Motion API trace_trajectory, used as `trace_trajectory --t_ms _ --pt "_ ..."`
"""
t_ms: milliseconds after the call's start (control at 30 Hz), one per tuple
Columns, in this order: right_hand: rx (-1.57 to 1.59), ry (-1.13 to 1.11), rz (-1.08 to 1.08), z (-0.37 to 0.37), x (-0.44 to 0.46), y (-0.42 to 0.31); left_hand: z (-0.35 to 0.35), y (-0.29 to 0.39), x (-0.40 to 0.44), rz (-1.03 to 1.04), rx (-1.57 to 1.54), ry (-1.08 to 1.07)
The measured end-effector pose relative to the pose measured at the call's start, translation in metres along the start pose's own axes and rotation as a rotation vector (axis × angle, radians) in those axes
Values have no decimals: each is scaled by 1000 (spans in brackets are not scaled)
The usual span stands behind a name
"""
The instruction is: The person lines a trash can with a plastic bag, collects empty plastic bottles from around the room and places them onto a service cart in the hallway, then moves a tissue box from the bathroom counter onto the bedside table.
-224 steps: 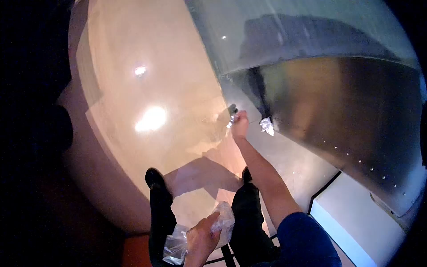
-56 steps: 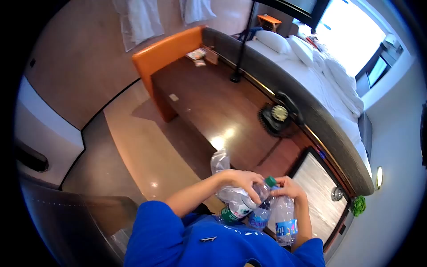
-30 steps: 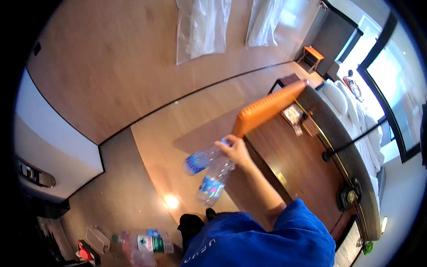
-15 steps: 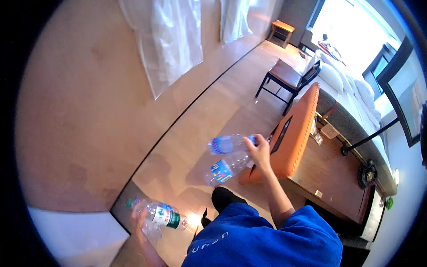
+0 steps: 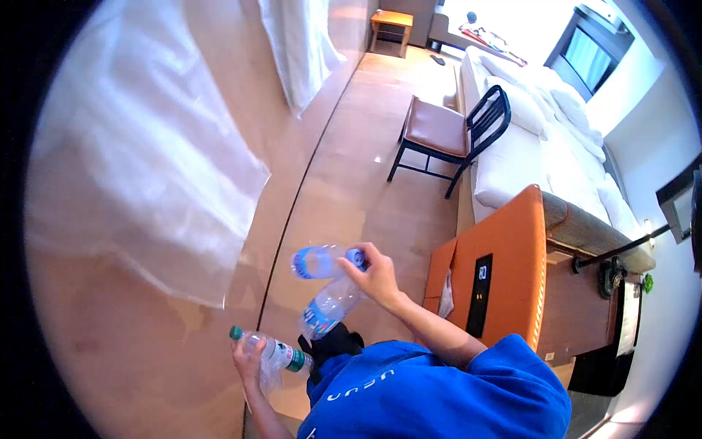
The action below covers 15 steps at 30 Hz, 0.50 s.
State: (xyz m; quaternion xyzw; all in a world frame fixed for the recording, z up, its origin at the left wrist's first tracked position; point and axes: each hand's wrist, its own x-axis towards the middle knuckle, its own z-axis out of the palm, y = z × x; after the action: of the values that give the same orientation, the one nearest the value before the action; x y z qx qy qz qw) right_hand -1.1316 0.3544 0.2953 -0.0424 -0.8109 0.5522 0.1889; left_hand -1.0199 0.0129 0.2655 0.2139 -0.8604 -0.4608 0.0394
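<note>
From within the right hand (image 5: 376, 276), thumb and fingers closed about their neck ends, hang two clear bottles; the upper clear bottle (image 5: 311, 261) points left from the grip, with a blue band near its base and a blue-and-white cap (image 5: 356, 257) pinched at the fingers; the lower clear bottle (image 5: 335, 298) slants down and left below the same grip, its bright blue label (image 5: 319, 320) carrying white strokes too small to read.

Down and left of that grip, the left hand (image 5: 248, 362) is wrapped around a green-capped bottle (image 5: 281, 354); the green cap (image 5: 235, 333) pokes out above the fingers, and the white-and-green label (image 5: 289, 355) shows small dark and reddish marks, no word of which can be made out; under that same hand hangs some crumpled clear plastic (image 5: 270, 377), perhaps another bottle, though the view there is poor.

Just below the right hand and its forearm spreads a blue shirt (image 5: 446, 391), with white lettering (image 5: 362, 384) across it; a letter U seems likely, the rest uncertain.

Right of the right hand stands an orange panel (image 5: 508, 263) with a black socket strip (image 5: 480, 296) set in it; above the grip, well apart, is a chair (image 5: 437, 130) with a brown seat, and beyond it a bed (image 5: 563, 161) with white bedding; up and left of both hands hangs a white sheet (image 5: 146, 161).
</note>
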Motion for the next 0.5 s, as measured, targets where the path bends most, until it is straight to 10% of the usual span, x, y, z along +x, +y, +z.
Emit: trace_trajectory --t_ms 333,500 --pt "65 -142 127 41 245 -20 196 262 399 594 460 -38" --pt "258 -230 322 18 359 -21 353 428 435 904 682 -645"
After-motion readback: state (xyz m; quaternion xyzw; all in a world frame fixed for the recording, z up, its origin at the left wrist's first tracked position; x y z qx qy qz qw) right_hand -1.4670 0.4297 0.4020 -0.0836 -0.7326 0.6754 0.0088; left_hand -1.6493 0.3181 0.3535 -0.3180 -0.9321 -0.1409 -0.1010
